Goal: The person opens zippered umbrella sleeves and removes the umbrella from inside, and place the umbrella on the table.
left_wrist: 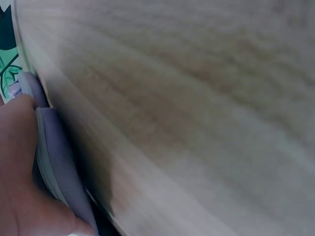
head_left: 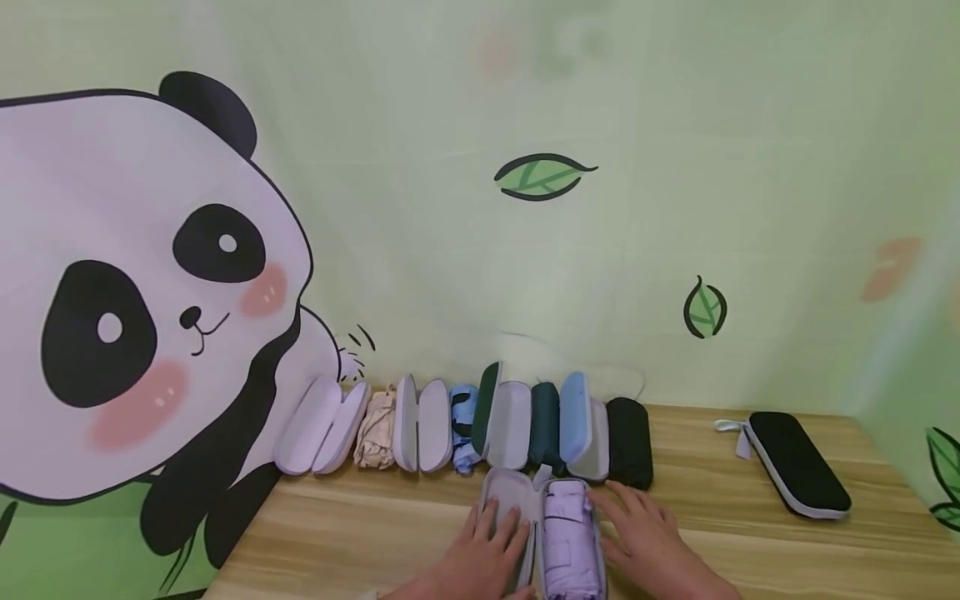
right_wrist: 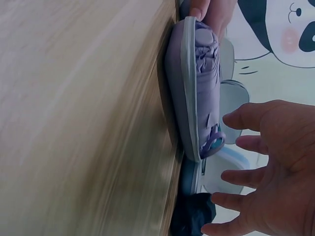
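A lavender zip case (head_left: 510, 485) lies unfolded on the table in front of me, one half to each side. In its right half sits a folded lavender umbrella (head_left: 570, 542), also seen in the right wrist view with its strap loop (right_wrist: 215, 142) at one end. My left hand (head_left: 487, 546) rests on the left half with spread fingers; the left wrist view has its thumb along the case's edge. Beside the right half is my right hand (head_left: 648, 533), its fingers spread and extended. The right wrist view shows this hand apart from the umbrella, holding nothing.
Along the back stand several opened cases, among them a green one (head_left: 487, 408) and a blue one (head_left: 576, 417). Between them are folded umbrellas: beige (head_left: 377, 429), blue (head_left: 465, 425), dark green (head_left: 545, 427) and black (head_left: 630, 442). A closed black case (head_left: 798, 462) lies at right.
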Available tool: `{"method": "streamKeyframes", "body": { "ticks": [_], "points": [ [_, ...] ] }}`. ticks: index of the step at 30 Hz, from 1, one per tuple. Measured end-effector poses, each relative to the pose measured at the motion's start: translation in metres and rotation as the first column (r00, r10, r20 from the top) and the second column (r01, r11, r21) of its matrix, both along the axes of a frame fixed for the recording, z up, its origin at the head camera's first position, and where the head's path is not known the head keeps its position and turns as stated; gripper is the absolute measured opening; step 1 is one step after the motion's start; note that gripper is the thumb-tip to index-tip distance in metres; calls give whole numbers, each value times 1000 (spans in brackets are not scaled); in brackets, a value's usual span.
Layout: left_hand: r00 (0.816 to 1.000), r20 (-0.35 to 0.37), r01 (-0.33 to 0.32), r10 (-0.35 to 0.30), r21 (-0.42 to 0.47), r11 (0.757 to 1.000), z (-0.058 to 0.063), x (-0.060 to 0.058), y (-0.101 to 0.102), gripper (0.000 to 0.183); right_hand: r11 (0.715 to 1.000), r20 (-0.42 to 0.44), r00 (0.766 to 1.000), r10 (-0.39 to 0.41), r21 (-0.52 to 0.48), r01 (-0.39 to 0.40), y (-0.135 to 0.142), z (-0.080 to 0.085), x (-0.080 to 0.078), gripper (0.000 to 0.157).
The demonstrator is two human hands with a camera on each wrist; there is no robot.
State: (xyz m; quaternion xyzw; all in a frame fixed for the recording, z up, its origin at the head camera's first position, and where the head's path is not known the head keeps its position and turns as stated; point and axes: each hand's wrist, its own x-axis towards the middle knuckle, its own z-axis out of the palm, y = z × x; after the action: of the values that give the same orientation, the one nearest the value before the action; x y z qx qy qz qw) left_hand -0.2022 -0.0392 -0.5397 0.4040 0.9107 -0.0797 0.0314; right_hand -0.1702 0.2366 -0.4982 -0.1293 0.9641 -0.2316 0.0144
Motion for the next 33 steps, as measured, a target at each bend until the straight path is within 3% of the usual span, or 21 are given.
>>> {"method": "streamKeyframes", "body": {
  "ticks": [6, 13, 16, 22, 29, 33],
  "points": [
    [999, 49, -11, 6, 106, 994, -14, -1, -1, 79, 995, -31, 997, 74, -61, -76, -6, -1, -2, 54],
    [998, 56, -11, 3, 134, 991, -18, 0, -2, 79, 994, -33, 997, 71, -80, -73, -15, 2, -2, 53],
    [998, 58, -18, 11, 135, 991, -19, 2, -3, 78, 997, -34, 999, 29, -72, -31, -24, 4, -1, 51],
    [1000, -20, -4, 7, 131, 991, -21, 2, -3, 77, 996, 31, 995, -90, -11, 90, -50, 7, -4, 61],
    [998, -55, 1, 6, 120, 993, -22, 4, -3, 77, 985, 85, 987, -137, 115, 127, -80, -2, -10, 74],
    [999, -48, -6, 11, 116, 993, -22, 5, -2, 77, 984, 101, 983, -156, 105, 146, -81, -6, -17, 76]
  ]
}}
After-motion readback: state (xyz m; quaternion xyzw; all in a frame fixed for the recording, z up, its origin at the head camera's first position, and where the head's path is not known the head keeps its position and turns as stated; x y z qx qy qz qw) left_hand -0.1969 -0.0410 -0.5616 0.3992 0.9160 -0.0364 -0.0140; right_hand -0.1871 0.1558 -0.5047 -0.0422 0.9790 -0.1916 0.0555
